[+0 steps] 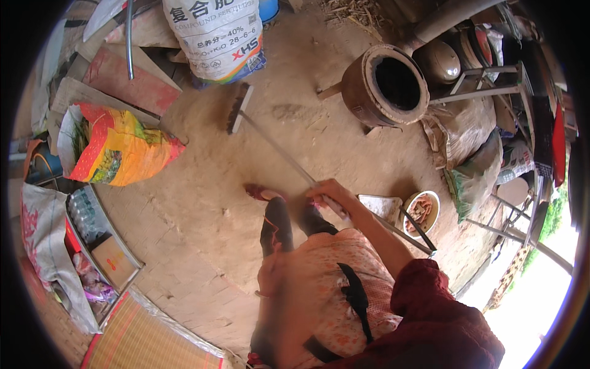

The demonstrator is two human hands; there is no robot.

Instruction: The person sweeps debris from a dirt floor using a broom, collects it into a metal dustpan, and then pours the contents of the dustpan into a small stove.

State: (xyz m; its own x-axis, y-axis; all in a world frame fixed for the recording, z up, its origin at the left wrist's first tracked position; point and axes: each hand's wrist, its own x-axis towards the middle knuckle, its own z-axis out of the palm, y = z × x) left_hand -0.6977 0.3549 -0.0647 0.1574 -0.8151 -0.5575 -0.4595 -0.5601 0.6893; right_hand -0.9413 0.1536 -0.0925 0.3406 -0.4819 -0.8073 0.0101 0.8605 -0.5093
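My right hand (334, 193) grips the upper end of a long-handled floor brush (276, 144). Its handle slants away to a dark-bristled brush head (239, 109) on the earthen floor, just short of a white fertilizer sack (219, 44). My left hand (271, 273) hangs low by my thigh and is blurred, so its fingers cannot be made out. A bangle circles that wrist. A pale dustpan (381, 207) lies beyond my right forearm, partly hidden by it, beside a round pale bucket (437, 213) holding reddish-brown pieces.
A round clay stove (359, 99) stands ahead on the right, near a metal-framed stand (484, 94) and stuffed sacks (477, 170). To the left lie an orange-yellow bag (133, 152), boards (133, 83) and an open-topped cabinet (122, 251). A woven mat (152, 336) is at lower left.
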